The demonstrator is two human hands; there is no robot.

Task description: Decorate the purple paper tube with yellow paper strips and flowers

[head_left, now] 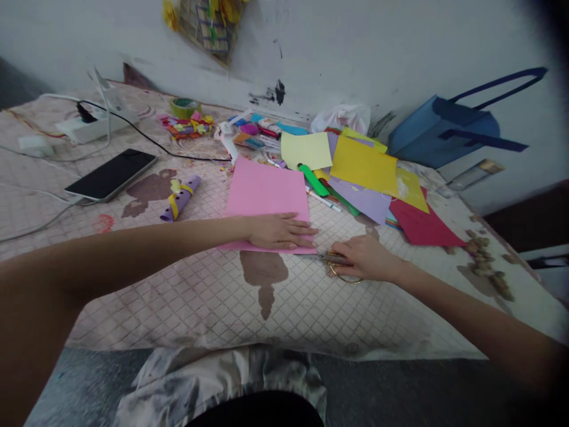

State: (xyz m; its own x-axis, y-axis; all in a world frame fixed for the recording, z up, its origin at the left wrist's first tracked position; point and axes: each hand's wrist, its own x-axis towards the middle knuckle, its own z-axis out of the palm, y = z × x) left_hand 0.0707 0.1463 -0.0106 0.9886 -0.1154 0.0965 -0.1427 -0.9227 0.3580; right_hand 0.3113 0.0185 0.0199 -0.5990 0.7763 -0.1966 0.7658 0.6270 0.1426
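Observation:
A sheet of pink paper [269,190] lies on the patterned tablecloth in front of me. Flat across its lower part rests my left hand [281,231], fingers stretched out to the right. My right hand [367,258] is closed around a pair of scissors [345,279] with gold-coloured handles. The scissor blades point left and reach the paper's lower right corner; I cannot tell whether they are apart. To the left lies a rolled purple paper tube [181,198] with a yellow strip wound around it.
Yellow paper [364,166], purple paper [362,198] and red paper [420,222] overlap at the right, near a green marker [313,180]. Left stand a phone [111,175] and a power strip [95,124] with cables. Behind are green tape [185,107], paper scraps [186,126] and a blue bag [440,130].

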